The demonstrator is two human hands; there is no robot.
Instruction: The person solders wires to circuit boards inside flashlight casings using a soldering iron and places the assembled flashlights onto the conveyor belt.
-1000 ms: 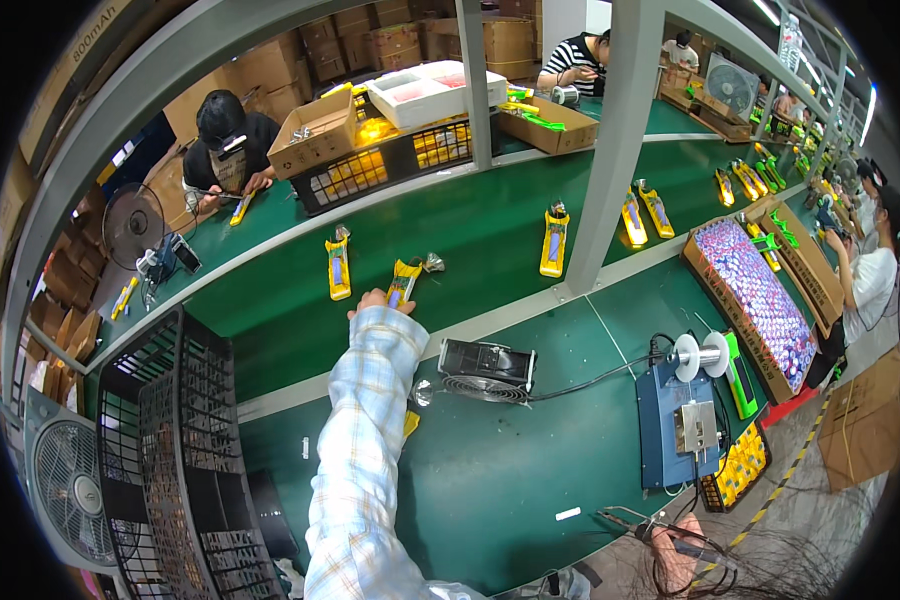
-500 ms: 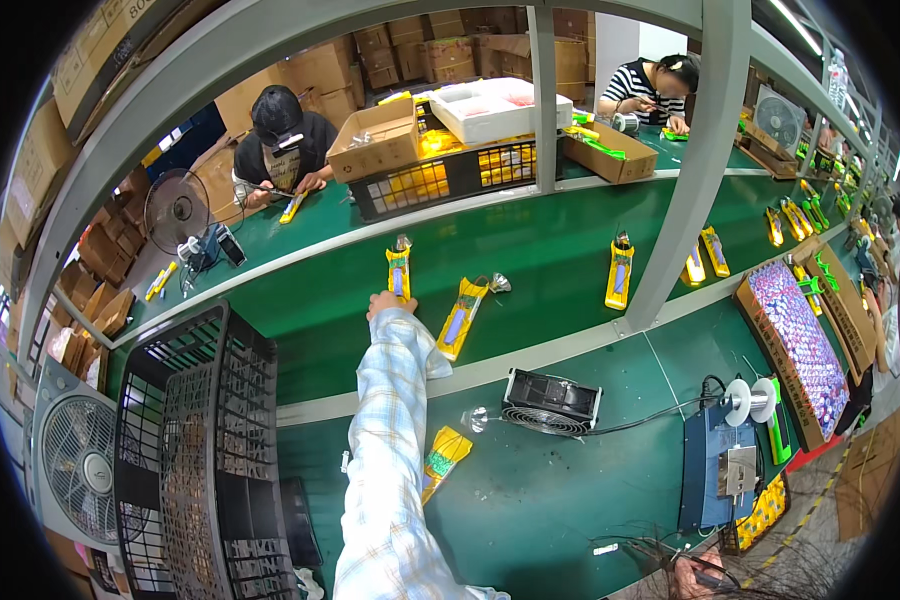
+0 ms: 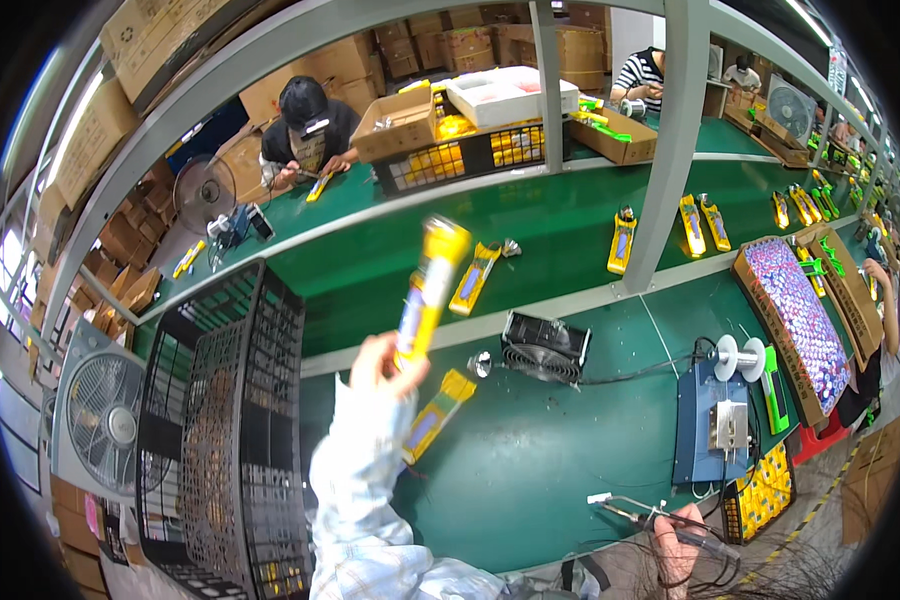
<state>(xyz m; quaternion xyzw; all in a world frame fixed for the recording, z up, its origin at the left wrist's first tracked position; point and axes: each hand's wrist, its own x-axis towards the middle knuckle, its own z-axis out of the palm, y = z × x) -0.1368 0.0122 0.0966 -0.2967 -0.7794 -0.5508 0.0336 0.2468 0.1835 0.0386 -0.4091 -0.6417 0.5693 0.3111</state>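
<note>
Gripping the lower end of a yellow torch (image 3: 427,290), the left hand (image 3: 378,365) holds it raised above the green counter (image 3: 530,470) — its long axis tilts up and slightly right, away from the wrist. The right hand (image 3: 678,530) is well apart at the near edge, its grip clenched on a soldering iron (image 3: 635,512) — a second yellow torch (image 3: 438,415) lies just below the left hand.

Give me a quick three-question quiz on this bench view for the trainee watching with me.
1. True or false: the left hand holds the yellow unit lifted off the bench.
2. What does the right hand hold: A) soldering iron B) fan C) crate?
3. What black thing sits mid-bench, wired toward the blue box?

Key: 1 true; 2 A; 3 the small fan.
</note>
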